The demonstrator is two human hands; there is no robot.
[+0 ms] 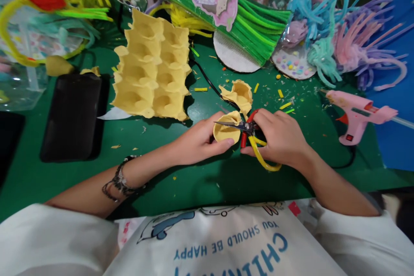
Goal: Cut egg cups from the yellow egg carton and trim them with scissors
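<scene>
Between the thumb and fingers of my left hand [202, 139] is a yellow egg carton cup [228, 133], its opening facing up toward me. My right hand [280, 136] grips wire-handled scissors [248, 127] with red and yellow coated parts. Their dark blades lie across the cup's rim at its upper edge. Just beyond the cup, a torn piece of egg carton [241, 95] rests on the table. The larger yellow egg carton [152, 67], with several hollows, lies to the upper left of my left hand.
A black phone [71, 116] lies at left on the green table [194, 185]. A pink glue gun [357, 114] with a cord is at right. Bundled green pipe cleaners [249, 30], pastel ones [352, 47] and white discs [234, 54] fill the back. Small scraps are scattered about.
</scene>
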